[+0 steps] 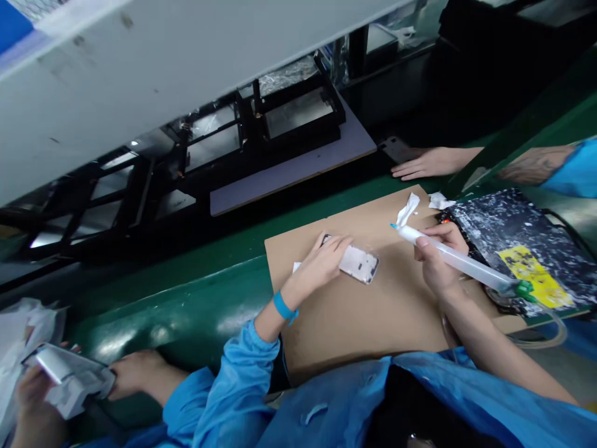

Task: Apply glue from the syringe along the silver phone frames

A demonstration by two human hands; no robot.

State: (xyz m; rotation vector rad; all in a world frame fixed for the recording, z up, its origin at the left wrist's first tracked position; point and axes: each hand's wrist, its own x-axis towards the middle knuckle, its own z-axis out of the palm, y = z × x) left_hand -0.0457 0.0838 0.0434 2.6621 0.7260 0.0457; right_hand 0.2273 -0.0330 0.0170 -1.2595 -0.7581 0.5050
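Phone panel (359,265) and syringe (473,266) held at a green counter (200,298).
The panel is kept flat on cardboard (373,317) by the left hand (329,258), fingers curled over one end; the syringe is gripped in the closed right hand (441,267). Beside it, a white-spattered black box (494,218) is set; beyond, black frames (337,111) are partly hidden by a pale overhead board (163,74).

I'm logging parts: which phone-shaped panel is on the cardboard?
The pale panel partly under the left hand; the darker one lies beyond the cardboard, by a co-worker's hand.
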